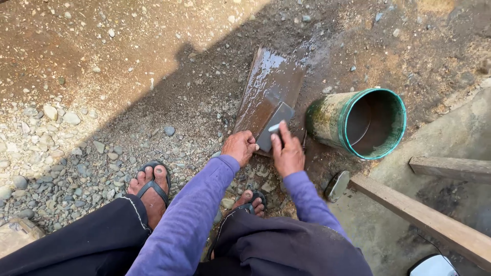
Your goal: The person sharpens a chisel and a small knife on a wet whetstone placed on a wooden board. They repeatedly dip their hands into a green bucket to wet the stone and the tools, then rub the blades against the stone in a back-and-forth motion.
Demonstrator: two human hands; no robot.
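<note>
The person squats over a wet, dark wooden board (268, 89) lying on gravelly ground, with a flat grey sharpening stone (274, 125) resting on the board's near end. The right hand (287, 153) presses a small pale blade (275, 128) flat against the stone, fingers extended forward over it and thumb alongside, so the grip is narrow and closed on the blade. The left hand (239, 146) sits at 9 o'clock from the stone, curled into a loose fist at the board's near edge; whether it clasps the blade's handle or merely steadies the board, I cannot tell.

The likely trouble lies in the wetness: board and stone both shine with water, and a hard push could make the stone skid on the plank or the blade slip off it, bringing fingertips onto the edge. The board itself rests on loose pebbles and may rock under pressure. A tipped green bucket (358, 122) lies at 3 o'clock from the stone, close beside the board, its open mouth facing the person; an elbow swing could knock it rolling.

Both arms in purple sleeves reach forward between the knees, wrists low, the right wrist bent down. Feet in dark sandals (152, 184) flank the arms at 7 o'clock
</note>
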